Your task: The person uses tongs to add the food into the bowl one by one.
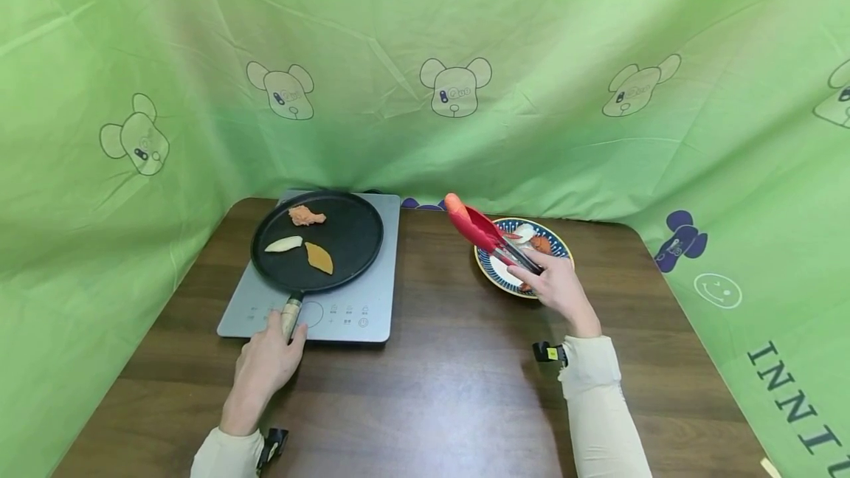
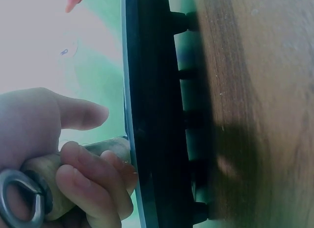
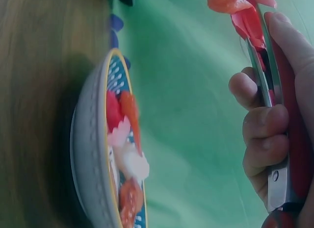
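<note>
My left hand (image 1: 268, 360) has its fingers curled round the wooden handle (image 1: 290, 316) of a flat black frying pan (image 1: 352, 264). In the left wrist view the thumb stays lifted off the handle (image 2: 56, 186), and a metal ring hangs at its end. In the pan lie a drumstick-like piece (image 1: 306, 215), a pale slender piece (image 1: 284, 244) and a brownish-yellow leaf-shaped piece (image 1: 319, 257). My right hand (image 1: 561, 290) grips red-tipped tongs (image 1: 481, 231), raised over the patterned plate (image 1: 488, 271). Their tips pinch an orange, rounded food piece (image 3: 226, 2).
The pan sits on a grey induction cooker (image 1: 381, 293) at the back left. On the plate are several food pieces, including a white one (image 3: 133, 162) and a reddish-brown one (image 3: 130, 198). Behind the wooden table (image 1: 438, 375) hangs a green printed curtain (image 1: 372, 94).
</note>
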Available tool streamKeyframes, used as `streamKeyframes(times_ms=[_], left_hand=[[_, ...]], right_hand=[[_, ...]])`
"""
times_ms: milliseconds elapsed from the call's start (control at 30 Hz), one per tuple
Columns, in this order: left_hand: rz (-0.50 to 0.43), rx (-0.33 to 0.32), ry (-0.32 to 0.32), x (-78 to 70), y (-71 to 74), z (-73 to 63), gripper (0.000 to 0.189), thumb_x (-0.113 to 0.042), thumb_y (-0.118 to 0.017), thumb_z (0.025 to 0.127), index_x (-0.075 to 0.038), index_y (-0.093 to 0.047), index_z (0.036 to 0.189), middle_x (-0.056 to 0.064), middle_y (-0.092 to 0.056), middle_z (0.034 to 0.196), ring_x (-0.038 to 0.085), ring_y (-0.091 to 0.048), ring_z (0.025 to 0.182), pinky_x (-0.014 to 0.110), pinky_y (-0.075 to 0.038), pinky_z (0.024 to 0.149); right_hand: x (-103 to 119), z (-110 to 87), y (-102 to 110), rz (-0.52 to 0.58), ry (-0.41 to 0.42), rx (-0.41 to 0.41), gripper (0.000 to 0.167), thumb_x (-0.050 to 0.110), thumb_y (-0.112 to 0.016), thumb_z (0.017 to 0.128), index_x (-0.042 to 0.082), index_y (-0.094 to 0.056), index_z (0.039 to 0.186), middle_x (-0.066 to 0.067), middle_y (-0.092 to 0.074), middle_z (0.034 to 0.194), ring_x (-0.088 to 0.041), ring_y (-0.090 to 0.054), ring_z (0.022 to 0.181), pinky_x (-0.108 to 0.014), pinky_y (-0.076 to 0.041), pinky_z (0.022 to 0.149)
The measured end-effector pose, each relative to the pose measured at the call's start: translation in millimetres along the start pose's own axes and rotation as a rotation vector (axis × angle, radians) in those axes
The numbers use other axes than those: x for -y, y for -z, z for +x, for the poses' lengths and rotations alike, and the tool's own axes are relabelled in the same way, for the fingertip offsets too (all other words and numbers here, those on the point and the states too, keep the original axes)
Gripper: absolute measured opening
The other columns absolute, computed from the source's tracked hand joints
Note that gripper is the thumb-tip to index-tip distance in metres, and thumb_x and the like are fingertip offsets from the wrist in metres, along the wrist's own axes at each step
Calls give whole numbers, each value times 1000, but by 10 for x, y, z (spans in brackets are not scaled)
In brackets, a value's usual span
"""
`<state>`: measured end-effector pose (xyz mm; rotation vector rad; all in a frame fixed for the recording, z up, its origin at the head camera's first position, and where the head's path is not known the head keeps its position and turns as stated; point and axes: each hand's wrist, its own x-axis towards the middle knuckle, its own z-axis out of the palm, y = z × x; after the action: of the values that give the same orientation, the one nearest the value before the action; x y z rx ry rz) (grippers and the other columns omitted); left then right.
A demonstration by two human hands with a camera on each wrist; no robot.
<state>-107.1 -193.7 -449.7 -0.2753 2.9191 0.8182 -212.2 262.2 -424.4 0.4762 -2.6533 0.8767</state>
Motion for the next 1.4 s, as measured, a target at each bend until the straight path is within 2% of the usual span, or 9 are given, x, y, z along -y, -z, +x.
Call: streamKeyframes(times_ms=[133, 267, 367, 600, 733, 967, 1000, 1233, 1400], left_hand=[[5, 3, 7, 3, -3, 0, 62, -44, -45, 96, 8, -31, 127, 18, -49, 74, 28, -47, 55, 40, -36, 47], [6, 1, 10, 6, -7, 4, 62, -44, -44, 96, 8, -31, 127, 18, -49, 74, 28, -47, 55, 40, -36, 47], [5, 3, 11, 7, -12, 10, 62, -44, -44, 96, 8, -31, 127, 18, -49, 74, 28, -47, 55, 39, -36, 47], [12, 9, 15, 16, -8, 21, 61, -41, -42, 97, 8, -29, 131, 23, -54, 79, 30, -49, 58, 43, -38, 50], [16, 12, 11, 15, -1, 29, 58, -37, -42, 98, 8, -28, 132, 27, -56, 85, 31, -51, 60, 44, -39, 52], [-9, 7, 4, 5, -5, 25, 58, -39, -45, 96, 8, -31, 127, 19, -51, 75, 28, -48, 55, 41, -37, 48], [-12, 7, 5, 5, -6, 25, 58, -40, -45, 96, 8, -31, 127, 18, -50, 74, 28, -47, 55, 40, -36, 47], [-12, 9, 6, 9, -7, 22, 60, -42, -45, 96, 7, -31, 127, 17, -49, 74, 28, -47, 54, 39, -35, 47], [-10, 10, 4, 9, -8, 20, 61, -43, -44, 96, 8, -30, 127, 17, -48, 73, 27, -46, 54, 39, -35, 46]], right_hand=[[80, 47, -72, 4, 66, -22, 40, 27, -75, 81, 8, -68, 116, -8, -68, 83, -17, -52, 63, -32, -41, 60], [151, 96, -157, 9, 136, -35, 36, 25, -77, 80, 8, -70, 111, -9, -69, 95, -19, -58, 72, -37, -45, 66], [213, 130, -219, 16, 163, -18, 28, 27, -76, 80, 11, -71, 103, -4, -66, 86, -18, -57, 73, -37, -45, 67], [352, 176, -345, 55, 131, 28, 26, 30, -75, 82, 13, -71, 100, 3, -54, 70, -14, -46, 60, -31, -39, 58], [418, 205, -399, 62, 133, 44, 28, 30, -74, 82, 12, -71, 103, 3, -56, 69, -14, -45, 59, -31, -39, 57], [532, 259, -492, 70, 128, 70, 30, 32, -73, 83, 12, -70, 105, 5, -56, 66, -11, -43, 56, -32, -37, 61], [548, 263, -507, 67, 129, 74, 31, 33, -73, 83, 12, -70, 106, 6, -55, 65, -9, -44, 55, -33, -36, 65], [667, 276, -619, 90, 115, 91, 36, 32, -73, 84, 9, -69, 111, 2, -52, 62, -5, -36, 44, -29, -36, 46], [748, 297, -702, 55, 116, 77, 37, 34, -73, 82, 10, -70, 110, 2, -52, 62, -9, -39, 49, -28, -38, 51]])
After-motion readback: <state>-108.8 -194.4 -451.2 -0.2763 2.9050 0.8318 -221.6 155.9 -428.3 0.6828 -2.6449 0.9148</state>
